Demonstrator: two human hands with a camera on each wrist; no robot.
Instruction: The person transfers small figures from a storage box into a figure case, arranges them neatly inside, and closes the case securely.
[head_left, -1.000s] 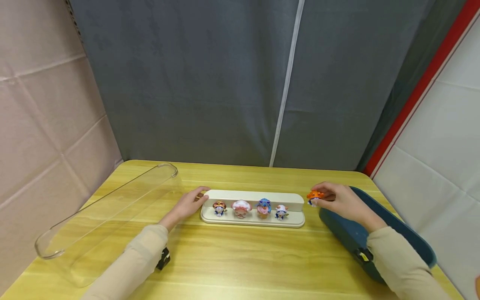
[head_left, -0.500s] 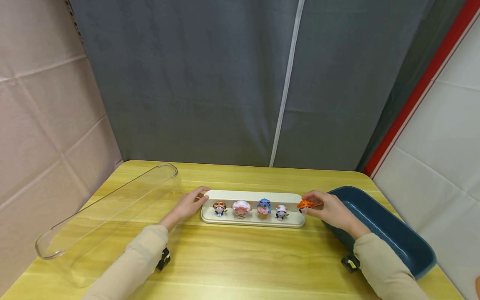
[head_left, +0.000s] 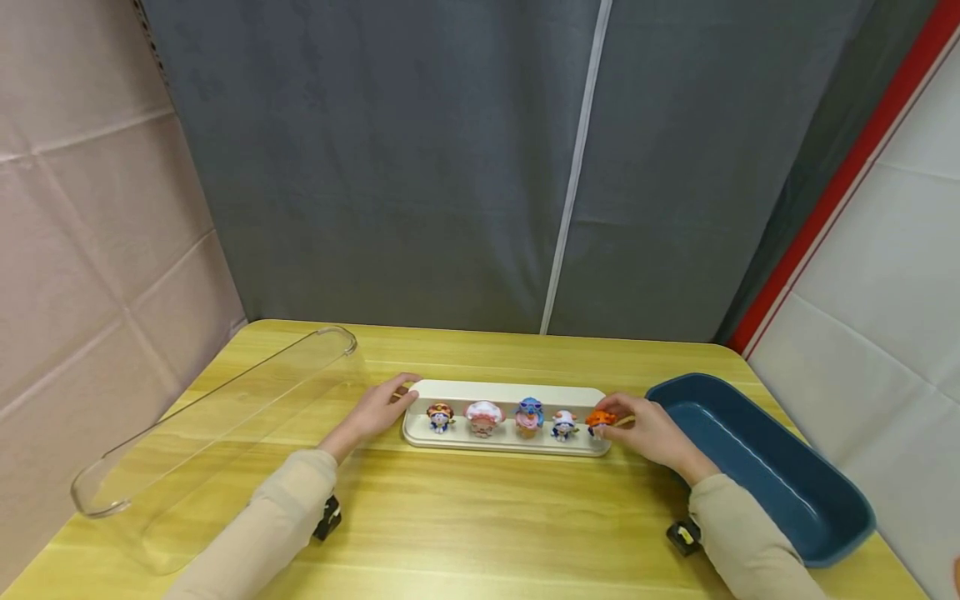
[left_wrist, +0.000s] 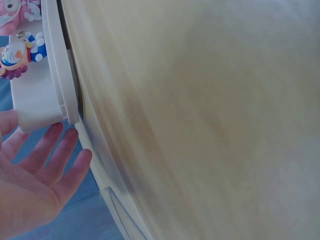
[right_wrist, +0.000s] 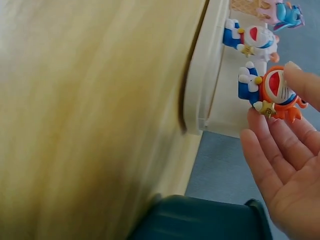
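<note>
A long cream display base (head_left: 504,445) carries a row of small figurines. At its left end my left hand (head_left: 378,414) rests its fingertips against the edge, and the left wrist view shows those fingers (left_wrist: 60,155) spread and fairly straight. Over the right end my right hand (head_left: 648,429) pinches a cat figurine with an orange hood (head_left: 600,421) between thumb and fingers. In the right wrist view this figurine (right_wrist: 275,87) has a blue body and a gold star. Beside it stands a white-hooded figurine (head_left: 564,424). Further left are a blue-and-pink one (head_left: 528,417), a pink one (head_left: 483,419) and a red-hatted one (head_left: 439,417).
A dark blue bin (head_left: 757,458) stands on the right of the wooden table (head_left: 480,517), under and behind my right forearm. At the left lies a long clear plastic cover (head_left: 217,425). A grey curtain (head_left: 390,167) hangs behind the table.
My right hand has carried the orange-hooded figurine leftward from beside the bin to the right end of the display base. The left hand has stayed in place.
</note>
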